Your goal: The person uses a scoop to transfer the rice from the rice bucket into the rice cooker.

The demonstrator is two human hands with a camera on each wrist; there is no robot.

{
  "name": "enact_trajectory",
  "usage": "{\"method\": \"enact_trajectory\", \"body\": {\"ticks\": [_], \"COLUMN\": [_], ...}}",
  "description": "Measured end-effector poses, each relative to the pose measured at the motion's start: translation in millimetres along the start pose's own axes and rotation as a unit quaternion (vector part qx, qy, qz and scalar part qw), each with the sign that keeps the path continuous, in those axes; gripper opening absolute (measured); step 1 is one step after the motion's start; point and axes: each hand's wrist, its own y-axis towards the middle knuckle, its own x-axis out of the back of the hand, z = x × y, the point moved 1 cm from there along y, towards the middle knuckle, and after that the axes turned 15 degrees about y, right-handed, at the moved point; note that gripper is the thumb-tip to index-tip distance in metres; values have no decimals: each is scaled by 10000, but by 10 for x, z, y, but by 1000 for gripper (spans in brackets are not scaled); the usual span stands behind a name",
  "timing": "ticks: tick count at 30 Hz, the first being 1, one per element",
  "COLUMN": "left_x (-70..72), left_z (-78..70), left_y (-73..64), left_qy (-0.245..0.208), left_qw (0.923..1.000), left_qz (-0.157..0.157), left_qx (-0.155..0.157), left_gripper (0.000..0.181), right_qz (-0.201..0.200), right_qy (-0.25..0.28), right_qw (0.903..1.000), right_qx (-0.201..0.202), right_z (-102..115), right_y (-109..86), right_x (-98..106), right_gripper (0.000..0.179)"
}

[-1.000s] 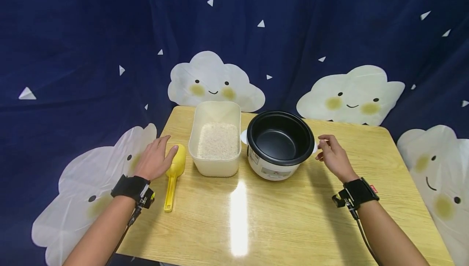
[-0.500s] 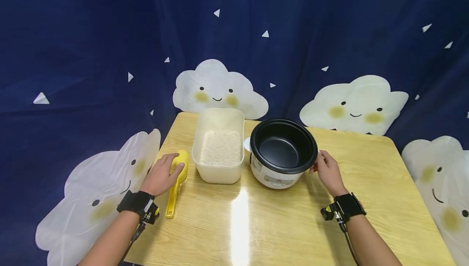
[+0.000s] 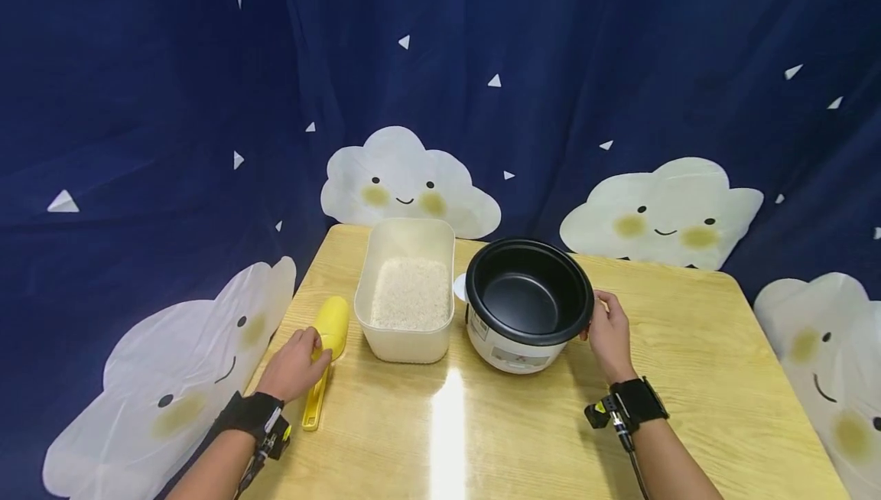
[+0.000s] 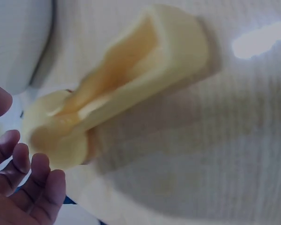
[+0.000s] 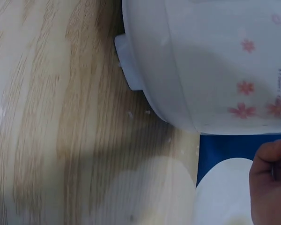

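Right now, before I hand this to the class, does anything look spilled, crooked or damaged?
Yes, slightly: a few small pale specks lie on the table beside the white cooker. They look like stray grains, odd because the other grain sits inside the tub. Nothing else stands out.

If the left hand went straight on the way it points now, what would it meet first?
Most likely the yellow scoop, lying right in front of the left hand; whether they already touch is hard to tell.
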Motion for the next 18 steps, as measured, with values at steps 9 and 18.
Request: {"method": "enact_trajectory", "body": {"ticks": [9,18], "left_x": [-218,-333], "left_z": [146,90], "left_y": [-99,-50], "left_qy": [-210,-350], "left_qw": [9969,9975], "left_qz": [366,129], "left_qx": [668,604], "left_gripper": [33,38], "right_qz": [81,-300], "right_qy": [456,1286], "right_qw": [9989,9909], "right_qx": [12,242], "right_z": [-202,-236], "right_y": [-24,6], "right_x": [-123,-104], "right_gripper": [27,25]}}
